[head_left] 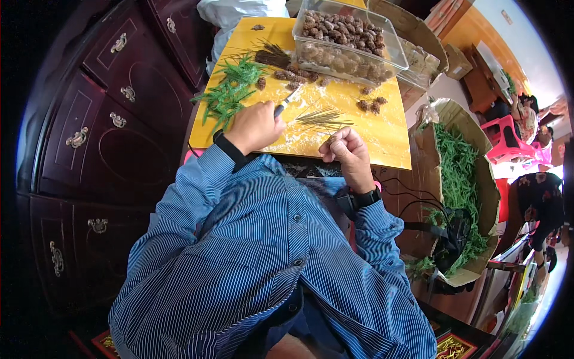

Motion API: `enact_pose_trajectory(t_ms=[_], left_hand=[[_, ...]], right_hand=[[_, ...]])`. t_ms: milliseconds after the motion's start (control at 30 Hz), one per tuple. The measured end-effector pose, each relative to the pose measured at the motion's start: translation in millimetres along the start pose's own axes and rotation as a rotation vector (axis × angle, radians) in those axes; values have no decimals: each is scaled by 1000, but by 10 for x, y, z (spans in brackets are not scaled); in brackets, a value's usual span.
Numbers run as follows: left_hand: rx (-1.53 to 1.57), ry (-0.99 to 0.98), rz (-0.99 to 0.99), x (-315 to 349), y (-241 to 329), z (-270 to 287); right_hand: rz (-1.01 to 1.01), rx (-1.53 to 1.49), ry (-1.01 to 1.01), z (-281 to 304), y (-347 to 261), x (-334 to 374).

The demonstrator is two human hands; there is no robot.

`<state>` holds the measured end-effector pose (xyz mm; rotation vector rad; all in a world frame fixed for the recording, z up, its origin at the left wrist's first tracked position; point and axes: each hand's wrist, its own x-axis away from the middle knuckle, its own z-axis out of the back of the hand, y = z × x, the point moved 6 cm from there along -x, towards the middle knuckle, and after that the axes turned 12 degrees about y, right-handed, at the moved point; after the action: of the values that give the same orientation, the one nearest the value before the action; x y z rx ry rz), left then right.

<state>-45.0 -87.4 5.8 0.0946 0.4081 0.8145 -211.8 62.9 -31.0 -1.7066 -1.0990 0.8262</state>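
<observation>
Gripping slim dark-handled tool [289,100] in left hand [257,127], curled snugly around handle, tip pointing forward, likely for clear sight of it. Pinching with right hand [348,152], thumb to fingers; cannot tell on what, if anything. Lying just beyond, on yellow tabletop [388,128]: thin brown stems [323,118], presumably for quick reach.

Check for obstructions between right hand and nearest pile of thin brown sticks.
Nothing visible in the way: the pile of thin brown sticks lies just beyond the bare right hand, on the flat yellow tabletop.
</observation>
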Motion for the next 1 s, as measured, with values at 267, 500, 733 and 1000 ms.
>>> enact_pose_trajectory(t_ms=[267,500,733,1000], left_hand=[[540,-152,14,375,53,480],[496,-316,-127,678,268,476],[392,-221,-249,646,394,473],[360,-195,-275,619,433,478]], right_hand=[[14,-46,59,86,-11,-20],[15,-48,51,73,-27,-10],[5,-46,3,29,-45,6],[5,-42,-18,33,-11,-6]])
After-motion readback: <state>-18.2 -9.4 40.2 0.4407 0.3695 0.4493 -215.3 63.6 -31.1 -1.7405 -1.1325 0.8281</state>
